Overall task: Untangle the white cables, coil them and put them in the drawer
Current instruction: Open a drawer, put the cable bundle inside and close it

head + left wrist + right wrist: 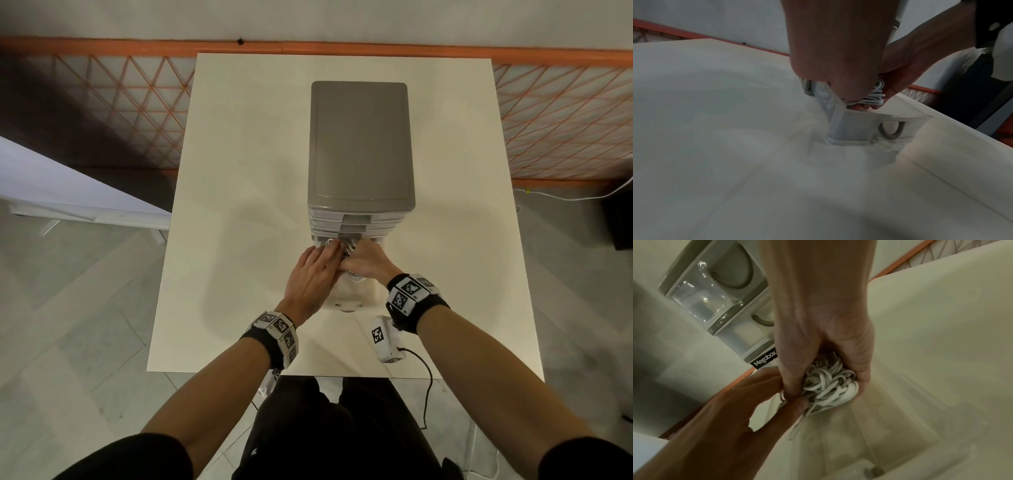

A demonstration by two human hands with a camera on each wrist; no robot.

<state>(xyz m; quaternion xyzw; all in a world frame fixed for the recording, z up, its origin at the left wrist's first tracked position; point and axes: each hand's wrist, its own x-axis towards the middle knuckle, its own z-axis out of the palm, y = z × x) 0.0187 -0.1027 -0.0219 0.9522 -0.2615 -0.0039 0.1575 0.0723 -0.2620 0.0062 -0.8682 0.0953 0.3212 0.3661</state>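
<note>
A bundle of white cables [828, 382] is held over the pulled-out bottom drawer [346, 294], close to the front of the grey drawer unit [359, 144]. My right hand [356, 257] grips the bundle from the right with its fingers curled round the loops. My left hand [337, 251] lies over it from the left, fingers on top and thumb [801, 405] against its underside. In the left wrist view the cables [873, 97] show between both hands just above the clear drawer [859, 126]. In the head view the hands hide most of the bundle.
The drawer unit stands in the middle of a white table [239, 205]; its two upper drawers are closed. An orange lattice fence [565, 120] runs behind the table. A white board [68, 192] leans on the floor at the left.
</note>
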